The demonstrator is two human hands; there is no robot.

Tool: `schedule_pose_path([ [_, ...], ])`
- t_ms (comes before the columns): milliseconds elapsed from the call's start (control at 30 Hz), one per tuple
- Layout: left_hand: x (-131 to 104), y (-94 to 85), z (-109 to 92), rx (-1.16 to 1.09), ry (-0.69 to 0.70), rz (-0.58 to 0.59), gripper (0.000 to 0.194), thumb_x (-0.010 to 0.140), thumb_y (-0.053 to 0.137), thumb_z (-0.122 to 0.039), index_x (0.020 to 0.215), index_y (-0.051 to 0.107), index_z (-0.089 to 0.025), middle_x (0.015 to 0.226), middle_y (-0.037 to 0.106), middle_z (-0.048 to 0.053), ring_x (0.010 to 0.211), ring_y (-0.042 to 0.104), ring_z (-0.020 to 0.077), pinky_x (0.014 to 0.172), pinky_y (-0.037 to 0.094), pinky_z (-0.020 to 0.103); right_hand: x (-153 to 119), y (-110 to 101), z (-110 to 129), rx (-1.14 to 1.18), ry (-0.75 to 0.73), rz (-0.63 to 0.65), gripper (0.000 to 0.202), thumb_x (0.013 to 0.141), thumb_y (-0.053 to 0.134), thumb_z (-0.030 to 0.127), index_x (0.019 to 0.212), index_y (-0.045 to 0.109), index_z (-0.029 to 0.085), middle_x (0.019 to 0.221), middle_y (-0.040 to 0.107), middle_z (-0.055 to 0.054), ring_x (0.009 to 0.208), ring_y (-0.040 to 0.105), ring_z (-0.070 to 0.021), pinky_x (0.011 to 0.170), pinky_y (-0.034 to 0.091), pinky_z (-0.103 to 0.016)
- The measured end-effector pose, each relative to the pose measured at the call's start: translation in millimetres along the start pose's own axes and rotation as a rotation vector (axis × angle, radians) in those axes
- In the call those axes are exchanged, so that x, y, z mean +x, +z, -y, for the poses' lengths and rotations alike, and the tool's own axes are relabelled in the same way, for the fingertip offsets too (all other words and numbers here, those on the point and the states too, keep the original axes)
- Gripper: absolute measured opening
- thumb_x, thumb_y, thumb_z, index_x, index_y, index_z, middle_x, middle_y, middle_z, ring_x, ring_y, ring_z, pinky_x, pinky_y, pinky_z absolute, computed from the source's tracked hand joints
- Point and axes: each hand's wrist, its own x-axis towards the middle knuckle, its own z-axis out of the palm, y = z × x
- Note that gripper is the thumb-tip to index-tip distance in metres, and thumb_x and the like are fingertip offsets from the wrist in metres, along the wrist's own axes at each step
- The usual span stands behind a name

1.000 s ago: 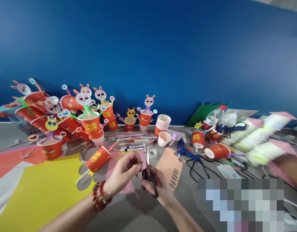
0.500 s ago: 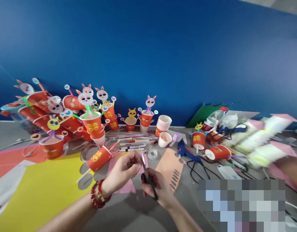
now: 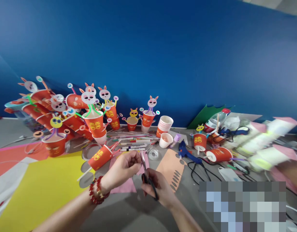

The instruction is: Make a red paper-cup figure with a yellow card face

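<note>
Black-handled scissors (image 3: pixel 150 185) are in my right hand (image 3: pixel 160 187), its fingers wrapped round the handles and the blades pointing up and away. Just left of the blades, my left hand (image 3: pixel 123 169) has its fingertips pinched together; whatever it holds is too small to make out. Red bead bracelets (image 3: pixel 99 190) circle the left wrist. Beneath the left hand lies pink paper (image 3: pixel 126 186). An orange sheet (image 3: pixel 169 164) with leaf-shaped cutouts lies to the right of the hands. A red cup (image 3: pixel 100 157) lies on its side left of my left hand.
Red cups with paper animal heads (image 3: pixel 92 124) crowd the left. Yellow paper (image 3: pixel 47 187) covers the left front. Markers (image 3: pixel 132 149), tape (image 3: pixel 153 154) and stacked cups (image 3: pixel 165 124) lie behind the hands. A blue glue gun (image 3: pixel 187 153), cables and another person's arm (image 3: pixel 290 172) are at right.
The view has shifted slightly, so the cups on the left sit a little further right. Both hands keep nearly the same pose, with the scissors still in my right hand.
</note>
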Motion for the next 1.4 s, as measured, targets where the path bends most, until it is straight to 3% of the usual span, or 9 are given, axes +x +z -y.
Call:
schedule_pose_path([
  [1400,-1.4,-5.7,-5.1,0.002,-0.001,-0.017,0.004,0.080,0.052,-0.020,0.081,0.053,-0.017,0.069,0.049,-0.004,0.059,0.042,0.0089,0.052,0.035,0.020,0.5,-0.6,-2.2,-0.030,0.034,-0.064,0.043,0.066,0.081,0.039,0.068,0.043,0.021,0.055,0.045,0.009,0.043,0.046,-0.0071,0.044,0.037,-0.019],
])
